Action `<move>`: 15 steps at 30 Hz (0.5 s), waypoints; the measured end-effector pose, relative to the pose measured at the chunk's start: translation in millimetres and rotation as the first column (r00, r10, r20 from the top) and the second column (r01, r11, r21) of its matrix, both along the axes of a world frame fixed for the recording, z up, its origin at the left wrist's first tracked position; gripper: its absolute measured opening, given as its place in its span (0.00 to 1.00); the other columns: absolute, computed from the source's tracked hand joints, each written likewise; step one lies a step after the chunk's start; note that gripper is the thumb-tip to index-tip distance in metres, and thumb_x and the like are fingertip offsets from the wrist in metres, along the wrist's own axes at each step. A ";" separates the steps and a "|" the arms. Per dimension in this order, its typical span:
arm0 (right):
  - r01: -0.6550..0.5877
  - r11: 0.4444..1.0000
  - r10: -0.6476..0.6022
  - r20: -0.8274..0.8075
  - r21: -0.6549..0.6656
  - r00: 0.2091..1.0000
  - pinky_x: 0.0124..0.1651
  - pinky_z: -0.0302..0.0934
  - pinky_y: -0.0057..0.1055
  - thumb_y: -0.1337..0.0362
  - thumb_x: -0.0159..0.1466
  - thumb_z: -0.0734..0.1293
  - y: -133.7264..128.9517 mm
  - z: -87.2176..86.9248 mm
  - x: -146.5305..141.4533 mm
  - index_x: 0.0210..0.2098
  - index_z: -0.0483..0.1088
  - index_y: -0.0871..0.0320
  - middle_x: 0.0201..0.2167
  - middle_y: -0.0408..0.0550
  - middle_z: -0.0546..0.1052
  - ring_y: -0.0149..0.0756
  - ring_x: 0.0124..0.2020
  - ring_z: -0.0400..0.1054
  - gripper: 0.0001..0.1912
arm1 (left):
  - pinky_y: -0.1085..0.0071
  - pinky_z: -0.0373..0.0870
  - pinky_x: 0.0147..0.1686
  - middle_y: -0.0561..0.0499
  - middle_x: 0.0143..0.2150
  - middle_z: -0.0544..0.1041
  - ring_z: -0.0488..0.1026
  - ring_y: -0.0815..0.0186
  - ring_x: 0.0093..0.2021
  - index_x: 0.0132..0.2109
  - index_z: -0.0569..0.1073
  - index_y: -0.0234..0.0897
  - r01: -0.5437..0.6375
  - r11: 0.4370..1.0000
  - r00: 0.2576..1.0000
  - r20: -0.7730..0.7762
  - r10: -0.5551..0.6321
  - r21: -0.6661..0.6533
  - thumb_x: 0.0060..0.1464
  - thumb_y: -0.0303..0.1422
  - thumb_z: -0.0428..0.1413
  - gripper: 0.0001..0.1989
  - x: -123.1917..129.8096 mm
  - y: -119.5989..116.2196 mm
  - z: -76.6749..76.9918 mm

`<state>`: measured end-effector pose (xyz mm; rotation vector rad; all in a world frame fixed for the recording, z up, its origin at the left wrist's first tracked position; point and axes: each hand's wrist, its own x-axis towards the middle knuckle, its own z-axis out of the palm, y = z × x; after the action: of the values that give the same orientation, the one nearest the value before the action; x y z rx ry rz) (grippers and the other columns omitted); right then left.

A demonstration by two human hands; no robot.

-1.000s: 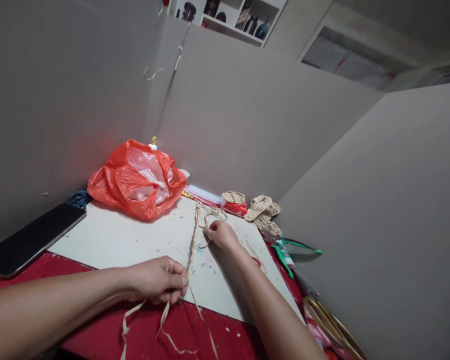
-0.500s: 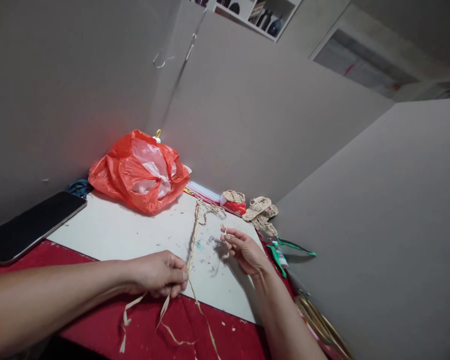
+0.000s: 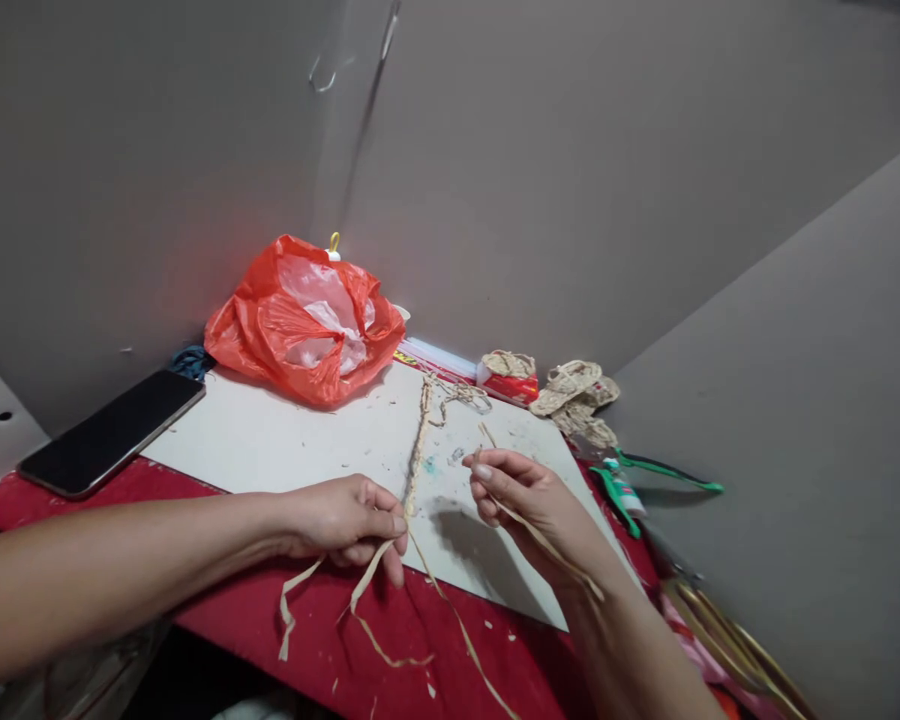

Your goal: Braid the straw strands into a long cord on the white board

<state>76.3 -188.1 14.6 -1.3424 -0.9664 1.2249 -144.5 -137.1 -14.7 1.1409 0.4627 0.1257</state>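
Note:
My left hand (image 3: 356, 522) pinches the lower end of a thin straw braid (image 3: 420, 440), which runs away from me over the white board (image 3: 307, 445). Loose pale strands (image 3: 454, 610) hang from that end over the red cloth. To the right, my right hand (image 3: 514, 490) is raised above the board, thumb and forefinger pinched on a separate pale strip (image 3: 544, 540). One tip of the strip sticks up past the fingers, and its tail lies along the wrist.
Behind the board sit a red plastic bag (image 3: 270, 330), a red packet (image 3: 511, 385) and coiled straw braids (image 3: 577, 390). A black phone (image 3: 112, 430) lies left. Green-handled cutters (image 3: 622, 500) and gold-coloured scissors handles (image 3: 727, 635) are at right.
The view has tilted down and shifted left. The strip in my right hand now trails back along the wrist. My left hand still pinches the braid's end.

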 end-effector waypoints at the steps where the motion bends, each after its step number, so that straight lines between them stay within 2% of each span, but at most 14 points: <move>1: 0.000 1.000 0.000 0.008 -0.003 1.000 0.22 0.54 0.23 0.58 0.47 0.76 -7.2 1.9 -5.2 0.29 0.73 0.60 0.20 0.43 0.71 0.26 0.19 0.60 0.14 | 0.76 0.37 0.13 0.50 0.22 0.74 0.47 0.79 0.12 0.31 0.67 0.33 0.003 1.000 1.000 -0.002 -0.003 -0.002 0.49 0.43 0.56 0.15 0.0 0.1 1.0; 6: -0.073 0.996 0.080 0.190 -0.045 0.979 0.28 0.58 0.26 0.53 0.54 0.71 -44.7 1.9 -28.0 0.26 0.73 0.60 0.22 0.45 0.72 0.29 0.23 0.62 0.15 | 0.76 0.39 0.14 0.49 0.23 0.75 0.48 0.79 0.13 0.32 0.68 0.32 0.003 1.000 1.000 -0.012 -0.003 0.004 0.49 0.44 0.56 0.17 0.8 -0.4 4.0; 11: -0.151 0.982 0.174 0.222 -0.117 0.959 0.35 0.60 0.27 0.53 0.57 0.68 -61.8 -5.1 -54.4 0.28 0.74 0.59 0.25 0.46 0.76 0.33 0.29 0.67 0.14 | 0.76 0.40 0.14 0.50 0.24 0.75 0.48 0.80 0.13 0.33 0.68 0.31 -0.015 0.999 1.000 -0.007 0.015 0.028 0.50 0.44 0.55 0.17 1.3 -1.9 1.9; 13: -0.111 0.990 0.129 0.239 -0.085 0.962 0.37 0.61 0.28 0.54 0.56 0.69 -61.2 -7.8 -62.8 0.28 0.74 0.59 0.27 0.47 0.77 0.35 0.31 0.68 0.14 | 0.76 0.40 0.14 0.51 0.25 0.75 0.48 0.80 0.13 0.33 0.68 0.31 -0.017 0.999 1.000 0.001 0.017 0.047 0.50 0.43 0.55 0.16 1.2 -2.4 1.0; 15: -0.025 0.998 0.038 0.274 -0.049 0.961 0.34 0.61 0.27 0.54 0.54 0.70 -58.8 -10.9 -67.3 0.28 0.73 0.59 0.26 0.47 0.76 0.35 0.29 0.68 0.14 | 0.77 0.40 0.14 0.50 0.25 0.75 0.49 0.80 0.13 0.33 0.68 0.31 -0.022 0.998 1.000 0.002 0.022 0.063 0.51 0.41 0.55 0.14 1.2 -3.1 0.4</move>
<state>9.0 -246.9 3.7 -1.5670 -1.1644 1.1067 -143.3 -140.1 -14.3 1.1973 0.4730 0.1609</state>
